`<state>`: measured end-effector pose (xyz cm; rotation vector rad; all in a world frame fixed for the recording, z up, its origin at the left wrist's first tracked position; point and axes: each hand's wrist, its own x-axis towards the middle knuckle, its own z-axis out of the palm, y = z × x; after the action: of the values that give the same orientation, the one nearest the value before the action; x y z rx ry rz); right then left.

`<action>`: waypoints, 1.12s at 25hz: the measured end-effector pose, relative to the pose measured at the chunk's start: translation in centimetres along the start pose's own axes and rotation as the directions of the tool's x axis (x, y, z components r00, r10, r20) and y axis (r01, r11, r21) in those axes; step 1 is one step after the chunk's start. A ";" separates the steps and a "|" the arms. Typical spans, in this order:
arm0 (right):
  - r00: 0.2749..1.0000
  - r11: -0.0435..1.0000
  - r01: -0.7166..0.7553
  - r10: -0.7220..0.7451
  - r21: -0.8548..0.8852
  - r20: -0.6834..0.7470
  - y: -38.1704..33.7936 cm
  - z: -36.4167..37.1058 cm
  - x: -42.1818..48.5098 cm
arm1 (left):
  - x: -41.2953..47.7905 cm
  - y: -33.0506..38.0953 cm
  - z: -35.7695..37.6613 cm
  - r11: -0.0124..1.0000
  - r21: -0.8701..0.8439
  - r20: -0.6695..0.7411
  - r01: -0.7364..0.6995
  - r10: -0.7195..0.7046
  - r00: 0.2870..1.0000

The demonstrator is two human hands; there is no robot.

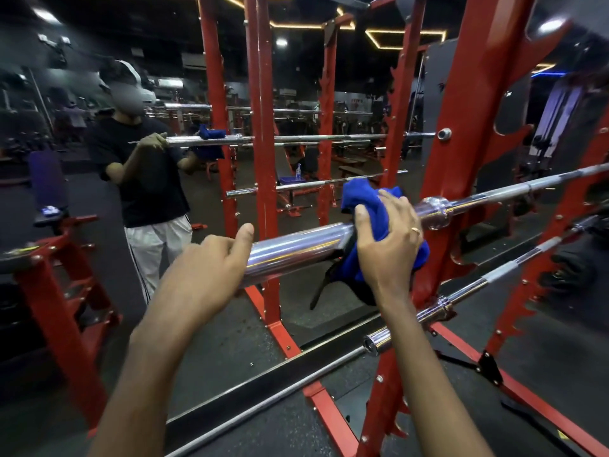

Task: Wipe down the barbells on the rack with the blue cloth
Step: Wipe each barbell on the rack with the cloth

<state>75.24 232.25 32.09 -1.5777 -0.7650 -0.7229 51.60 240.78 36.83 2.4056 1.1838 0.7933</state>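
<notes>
Nearest to me, a lower barbell (425, 319) lies across the red rack (474, 133), its chrome end cap just past my right forearm, and a thin bar runs along the floor beside the mirror's base. Above that, my left hand (211, 268) wraps the thick chrome sleeve of the upper barbell (296, 250) near its free end, fingers curled under and thumb laid up along the top, a firm grip on bare metal. Just to the right on the same sleeve, my right hand (389, 235) presses the blue cloth (362, 206) around the steel, thumb on the near side and fingers spread over the top, a ring showing on one finger; the cloth bunches up above my knuckles and hangs below the sleeve. Beyond my right hand sits the sleeve's collar, then the thinner shaft running off to the right through the rack's upright. Farther back a large mirror (99, 209) faces me. Its reflection shows a person in a black shirt and pale trousers holding a bar with a blue cloth on it, with more red frames, benches and ceiling lights behind.
</notes>
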 end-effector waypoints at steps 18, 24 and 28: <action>0.988 0.989 -0.145 0.146 0.018 -0.043 3.3 -0.7 2.9 | -4.0 -4.2 4.8 0.880 -0.257 -0.329 -0.400 0.309 0.892; 0.996 0.986 0.072 -0.078 0.149 0.039 -7.0 1.5 -7.9 | -4.7 -4.0 4.0 0.723 -0.607 -0.248 -0.329 0.221 0.943; 0.950 0.927 0.283 -0.306 0.248 0.061 -7.7 2.6 -12.5 | -4.8 -4.2 3.8 0.596 -0.744 -0.201 -0.303 0.233 0.952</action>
<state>61.75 234.66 26.29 -1.3022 -1.1370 -0.7428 49.00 239.17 30.11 1.8131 0.3299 1.2022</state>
